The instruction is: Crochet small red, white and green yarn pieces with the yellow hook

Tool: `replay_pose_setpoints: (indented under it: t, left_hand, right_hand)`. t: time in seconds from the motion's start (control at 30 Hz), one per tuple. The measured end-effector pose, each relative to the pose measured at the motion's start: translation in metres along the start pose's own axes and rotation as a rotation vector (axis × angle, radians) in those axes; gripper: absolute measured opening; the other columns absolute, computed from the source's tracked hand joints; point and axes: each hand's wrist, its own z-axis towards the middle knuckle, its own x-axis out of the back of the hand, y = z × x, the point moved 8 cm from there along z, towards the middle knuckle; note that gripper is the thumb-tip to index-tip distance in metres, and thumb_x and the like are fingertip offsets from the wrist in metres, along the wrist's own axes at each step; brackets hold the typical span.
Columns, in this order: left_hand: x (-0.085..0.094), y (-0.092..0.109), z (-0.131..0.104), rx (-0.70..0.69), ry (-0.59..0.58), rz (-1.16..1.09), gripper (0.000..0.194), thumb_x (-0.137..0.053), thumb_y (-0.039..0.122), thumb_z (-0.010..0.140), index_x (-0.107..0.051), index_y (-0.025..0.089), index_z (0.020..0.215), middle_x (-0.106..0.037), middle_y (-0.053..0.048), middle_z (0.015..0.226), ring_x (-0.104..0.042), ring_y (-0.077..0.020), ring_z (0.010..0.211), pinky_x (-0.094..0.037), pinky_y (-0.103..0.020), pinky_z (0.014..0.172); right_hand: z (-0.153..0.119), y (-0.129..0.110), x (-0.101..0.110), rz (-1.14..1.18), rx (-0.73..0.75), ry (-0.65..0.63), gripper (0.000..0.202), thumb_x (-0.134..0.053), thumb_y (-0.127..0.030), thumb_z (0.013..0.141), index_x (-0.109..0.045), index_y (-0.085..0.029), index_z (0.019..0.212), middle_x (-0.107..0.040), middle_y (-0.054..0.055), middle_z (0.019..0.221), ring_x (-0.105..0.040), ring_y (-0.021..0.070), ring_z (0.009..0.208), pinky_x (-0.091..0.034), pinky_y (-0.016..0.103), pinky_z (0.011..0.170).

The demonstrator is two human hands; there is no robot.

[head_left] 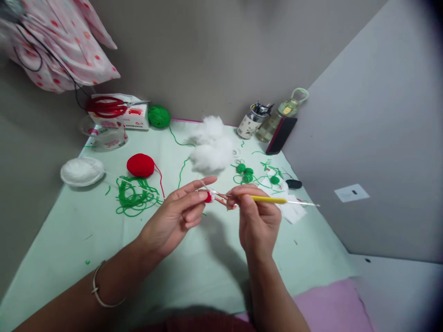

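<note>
My left hand (173, 214) pinches a small red and white crochet piece (208, 197) between thumb and fingers, its index finger stretched out with white yarn over it. In my right hand (258, 216) is a crochet hook with a yellow handle (268, 199). The hook's working end points left and meets the crochet piece; its exact place in the stitches is too small to tell. Close to the right fingertips shows a slim copper-coloured object (220, 200), partly hidden. White yarn runs from the left hand toward a white yarn ball (82, 171).
A red yarn ball (140, 165) and tangled green yarn (134, 196) lie left. White stuffing (212, 145) sits behind the hands. Small green balls (248, 174) and scraps lie right. At the back are red scissors (109, 107), a pen holder (251, 122), a bottle (277, 120) and a phone (281, 135).
</note>
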Motion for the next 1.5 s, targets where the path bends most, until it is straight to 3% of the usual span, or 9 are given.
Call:
replay_pose_setpoints:
  t: [0.13, 0.4, 0.6, 0.7, 0.93, 1.1, 1.23, 1.33, 1.5]
  left_hand:
    - [-0.005, -0.001, -0.001, -0.062, -0.045, 0.103, 0.036, -0.080, 0.023, 0.086, -0.075, 0.021, 0.122, -0.053, 0.007, 0.061, -0.039, -0.0025, 0.044, -0.032, -0.016, 0.044]
    - [-0.005, 0.003, -0.002, -0.053, -0.063, 0.135, 0.032, -0.079, 0.024, 0.087, -0.077, 0.023, 0.119, -0.060, 0.005, 0.075, -0.046, -0.0006, 0.046, -0.038, -0.016, 0.047]
    - [-0.001, 0.007, -0.006, -0.172, 0.030, 0.180, 0.041, -0.083, 0.022, 0.084, -0.075, 0.026, 0.124, -0.063, 0.005, 0.083, -0.052, -0.0017, 0.050, -0.042, -0.016, 0.049]
    - [-0.002, -0.004, -0.004, -0.050, 0.001, 0.074, 0.044, -0.082, 0.026, 0.085, -0.072, 0.020, 0.128, -0.054, 0.007, 0.064, -0.044, -0.0024, 0.047, -0.038, -0.014, 0.045]
    - [-0.006, 0.001, -0.003, -0.049, -0.032, 0.079, 0.041, -0.081, 0.020, 0.085, -0.073, 0.020, 0.125, -0.052, 0.008, 0.063, -0.040, -0.0011, 0.043, -0.034, -0.013, 0.042]
    - [-0.004, 0.001, -0.004, -0.136, 0.007, 0.144, 0.044, -0.084, 0.024, 0.084, -0.073, 0.024, 0.126, -0.060, 0.006, 0.070, -0.049, -0.0024, 0.046, -0.041, -0.014, 0.046]
    - [-0.002, -0.010, -0.001, 0.028, -0.024, 0.029, 0.039, -0.081, 0.025, 0.085, -0.076, 0.017, 0.123, -0.041, 0.010, 0.054, -0.032, -0.0020, 0.043, -0.032, -0.012, 0.041]
    - [0.001, -0.006, 0.000, 0.047, 0.002, -0.035, 0.035, -0.081, 0.019, 0.084, -0.079, 0.014, 0.118, -0.042, 0.009, 0.059, -0.026, -0.0009, 0.046, -0.031, -0.011, 0.041]
    - [-0.002, 0.009, -0.001, -0.112, 0.003, 0.093, 0.033, -0.082, 0.017, 0.083, -0.080, 0.023, 0.114, -0.063, 0.004, 0.080, -0.049, -0.0021, 0.054, -0.045, -0.014, 0.053]
  right_hand:
    - [0.000, 0.008, -0.008, 0.027, -0.091, -0.043, 0.014, -0.066, -0.025, 0.098, -0.080, -0.026, 0.095, -0.075, 0.003, 0.092, -0.068, 0.0168, 0.084, -0.056, 0.031, 0.073]
    - [0.002, 0.014, -0.007, 0.257, -0.191, -0.082, 0.021, -0.055, -0.030, 0.104, -0.073, -0.024, 0.095, -0.074, 0.001, 0.087, -0.068, 0.0123, 0.069, -0.058, 0.027, 0.065]
    - [-0.018, -0.028, -0.018, -0.456, 0.393, -0.147, 0.026, -0.057, -0.009, 0.098, -0.072, -0.024, 0.114, -0.075, 0.006, 0.102, -0.073, 0.0175, 0.091, -0.060, 0.032, 0.079]
    - [-0.025, -0.035, -0.023, -0.614, 0.549, -0.147, 0.032, -0.062, -0.004, 0.094, -0.074, -0.024, 0.115, -0.074, 0.008, 0.106, -0.072, 0.0199, 0.097, -0.060, 0.033, 0.081]
    - [0.002, -0.008, -0.008, -0.024, 0.075, -0.074, 0.020, -0.056, -0.019, 0.102, -0.075, -0.024, 0.099, -0.073, 0.003, 0.087, -0.068, 0.0155, 0.073, -0.059, 0.031, 0.063]
    - [-0.010, -0.020, -0.019, -0.331, 0.309, -0.096, 0.027, -0.060, -0.009, 0.098, -0.075, -0.027, 0.113, -0.077, 0.005, 0.100, -0.073, 0.0187, 0.092, -0.062, 0.034, 0.076]
    - [-0.022, -0.032, -0.020, -0.597, 0.544, -0.063, 0.037, -0.068, -0.004, 0.091, -0.074, -0.027, 0.120, -0.076, 0.007, 0.108, -0.072, 0.0209, 0.098, -0.061, 0.036, 0.080]
    - [-0.009, -0.021, -0.005, -0.305, 0.302, -0.017, 0.027, -0.060, -0.011, 0.098, -0.076, -0.029, 0.111, -0.075, 0.003, 0.091, -0.069, 0.0177, 0.080, -0.058, 0.034, 0.069]
    - [0.000, 0.001, -0.010, 0.017, -0.010, -0.061, 0.017, -0.063, -0.022, 0.099, -0.079, -0.027, 0.099, -0.074, 0.002, 0.089, -0.065, 0.0156, 0.075, -0.055, 0.032, 0.068]
